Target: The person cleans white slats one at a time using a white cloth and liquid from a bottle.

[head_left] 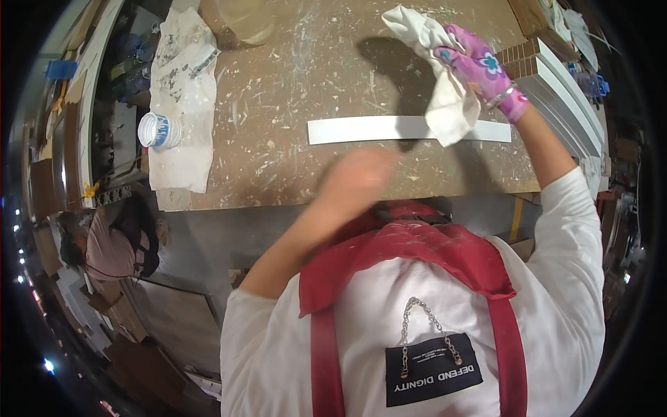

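Observation:
My right hand [484, 68], in a pink-purple flowered glove, is closed around a white cloth [453, 111]. The cloth hangs down over the right part of a long white strip [358, 130] and hides some of it; whether the two touch I cannot tell. That strip lies crosswise on a brown worktable [278, 104] spotted with paint. My bare left hand [361, 179] is near the table's front edge, just below the strip. Motion smears its fingers, so their pose is unclear.
At the table's left, a stained white cloth [182, 163] lies lengthwise, with a small white jar [161, 131] on it. A translucent yellowish container [246, 21] stands at the far side. White boards [564, 101] are stacked on the right. Another person [114, 243] is off to the left.

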Demonstrator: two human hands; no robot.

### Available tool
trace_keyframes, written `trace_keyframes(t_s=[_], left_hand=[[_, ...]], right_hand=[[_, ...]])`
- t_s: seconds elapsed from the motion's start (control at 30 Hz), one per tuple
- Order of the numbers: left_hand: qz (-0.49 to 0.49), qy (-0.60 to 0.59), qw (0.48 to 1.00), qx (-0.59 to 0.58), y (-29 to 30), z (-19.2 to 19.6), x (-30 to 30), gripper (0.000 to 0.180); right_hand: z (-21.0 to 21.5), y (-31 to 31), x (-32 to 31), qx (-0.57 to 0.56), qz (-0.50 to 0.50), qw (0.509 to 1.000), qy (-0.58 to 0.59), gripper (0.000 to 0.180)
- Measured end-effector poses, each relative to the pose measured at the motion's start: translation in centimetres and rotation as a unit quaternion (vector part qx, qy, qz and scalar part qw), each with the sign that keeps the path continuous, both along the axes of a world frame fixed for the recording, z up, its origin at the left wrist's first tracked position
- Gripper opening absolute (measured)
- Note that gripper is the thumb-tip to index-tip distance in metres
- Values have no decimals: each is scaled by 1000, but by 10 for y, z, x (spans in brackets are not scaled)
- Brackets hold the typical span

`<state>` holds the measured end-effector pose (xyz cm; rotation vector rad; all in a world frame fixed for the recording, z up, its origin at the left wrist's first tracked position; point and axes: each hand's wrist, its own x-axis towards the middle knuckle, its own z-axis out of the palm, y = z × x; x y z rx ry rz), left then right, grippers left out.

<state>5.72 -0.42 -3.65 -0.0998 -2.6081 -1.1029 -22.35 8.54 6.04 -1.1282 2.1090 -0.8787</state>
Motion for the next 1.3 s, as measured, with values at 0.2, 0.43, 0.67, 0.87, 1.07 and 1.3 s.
trace_keyframes(t_s=[0.2, 0.43, 0.67, 0.87, 1.07, 1.3], left_hand=[[43, 93, 976, -190, 61, -35, -100, 43], [24, -2, 998, -54, 80, -59, -110, 64], [17, 82, 986, -146, 57, -36, -101, 76], [-62, -59, 996, -10, 72, -63, -108, 87], [-32, 7, 999, -17, 65, -40, -113, 74], [-95, -145, 985, -24, 57, -29, -104, 84]], right_hand=[[0, -14, 43, -30, 148, 966, -208, 29], [-107, -97, 139, -137, 412, 880, 192, 20], [-81, -112, 102, -254, 288, 919, 91, 36], [-100, -78, 121, -209, 440, 847, 215, 24], [-86, -152, 154, -192, 317, 928, 45, 18], [-71, -55, 100, -48, 457, 814, 355, 21]])
